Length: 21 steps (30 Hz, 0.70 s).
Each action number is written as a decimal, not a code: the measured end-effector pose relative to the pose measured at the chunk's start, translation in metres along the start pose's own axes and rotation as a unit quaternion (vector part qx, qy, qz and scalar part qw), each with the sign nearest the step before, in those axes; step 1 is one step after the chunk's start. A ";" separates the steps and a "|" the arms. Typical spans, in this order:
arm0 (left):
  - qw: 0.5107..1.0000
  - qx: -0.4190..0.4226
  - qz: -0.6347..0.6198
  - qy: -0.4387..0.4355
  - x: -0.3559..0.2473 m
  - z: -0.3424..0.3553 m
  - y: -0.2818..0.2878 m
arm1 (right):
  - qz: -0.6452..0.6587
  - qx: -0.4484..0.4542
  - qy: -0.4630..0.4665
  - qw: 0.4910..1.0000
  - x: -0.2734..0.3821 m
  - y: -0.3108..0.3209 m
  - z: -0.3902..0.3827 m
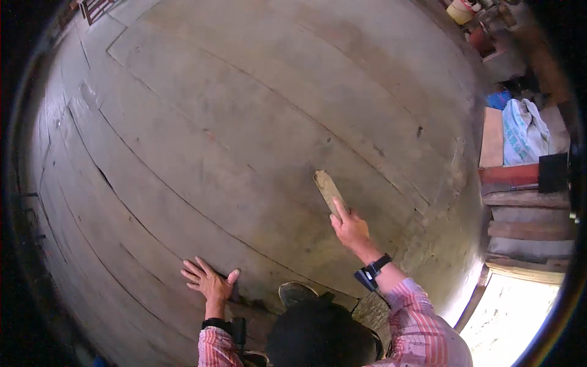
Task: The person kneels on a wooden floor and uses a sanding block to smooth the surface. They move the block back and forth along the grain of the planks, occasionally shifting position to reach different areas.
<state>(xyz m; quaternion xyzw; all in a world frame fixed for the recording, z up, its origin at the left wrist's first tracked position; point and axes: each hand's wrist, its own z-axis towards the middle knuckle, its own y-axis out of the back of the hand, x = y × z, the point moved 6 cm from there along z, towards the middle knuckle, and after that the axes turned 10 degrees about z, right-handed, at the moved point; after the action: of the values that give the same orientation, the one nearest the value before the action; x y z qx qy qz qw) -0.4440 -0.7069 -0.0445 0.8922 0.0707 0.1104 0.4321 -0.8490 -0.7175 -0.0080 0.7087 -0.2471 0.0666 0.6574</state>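
My right hand (353, 230) is closed around the near end of a flat, narrow tan bar with a rounded tip (329, 189); its material is hard to make out. The index finger lies along the bar, which points away and slightly left over the plank floor (257, 134). Whether the bar touches the boards I cannot tell. Lower left, my left hand (211, 284) has its fingers spread and thumb out, holding nothing, close to or on the boards. Both wrists wear black straps with small devices.
A dark shoe tip (298, 293) shows beside a black rounded shape (323, 336) at the bottom. To the right are a white sack (524, 131), a red beam (510, 175) and a bright opening (513, 315). A yellow container (460, 11) stands far right; a wooden frame (95, 8) far left.
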 end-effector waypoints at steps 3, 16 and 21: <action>0.999 0.027 0.031 0.004 0.002 0.006 -0.011 | -0.036 0.035 -0.006 0.999 0.006 0.003 0.024; 0.999 0.041 0.034 0.004 0.001 0.008 -0.007 | -0.032 -0.065 0.037 0.997 0.073 -0.007 0.257; 1.000 0.018 0.022 -0.008 0.002 0.006 -0.007 | 0.003 -0.021 0.027 0.999 0.034 -0.001 0.170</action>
<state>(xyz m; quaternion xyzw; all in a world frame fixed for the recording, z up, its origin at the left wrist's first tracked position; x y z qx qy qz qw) -0.4410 -0.7070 -0.0532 0.9021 0.0493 0.1116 0.4140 -0.8580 -0.8908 -0.0166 0.6919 -0.2327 0.0824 0.6785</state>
